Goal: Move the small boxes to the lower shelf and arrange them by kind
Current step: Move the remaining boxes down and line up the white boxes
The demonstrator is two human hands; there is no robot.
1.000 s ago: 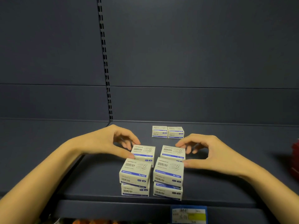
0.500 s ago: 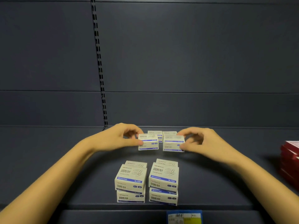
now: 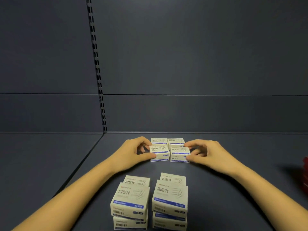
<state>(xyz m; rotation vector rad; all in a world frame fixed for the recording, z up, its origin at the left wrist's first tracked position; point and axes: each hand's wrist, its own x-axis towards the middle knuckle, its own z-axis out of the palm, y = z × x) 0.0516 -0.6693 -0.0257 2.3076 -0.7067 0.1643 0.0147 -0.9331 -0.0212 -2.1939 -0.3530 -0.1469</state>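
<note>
Head view, single frame. We note the left hand [image 3: 133, 152] pinching a small white box with a blue band, the left box [image 3: 159, 153]: the thumb presses its near left corner, the forefinger curls over its far left edge, and the other fingers are loosely bent behind. The right hand [image 3: 210, 154] mirrors this on the right box [image 3: 180, 154], with the thumb at its near right corner and the forefinger on its far right edge. The two held boxes lie between the two sets of fingertips, side by side with a narrow gap, low on the dark shelf [image 3: 208, 202]. We cannot tell whether their undersides touch it. Just beyond the forefingers sits a rear pair of boxes [image 3: 167, 141] of the same print, close against the held ones. Well nearer us than the thumbs, between the forearms, stand a left stack [image 3: 131, 202] and a right stack [image 3: 170, 197] of the same kind, each two high, with a further box showing behind its top. Far to the right of the right hand, at the frame edge, is a blurred red object [image 3: 305, 172]. Beyond the left fingers a slotted upright [image 3: 97, 64] runs up the back panel [image 3: 200, 55].
</note>
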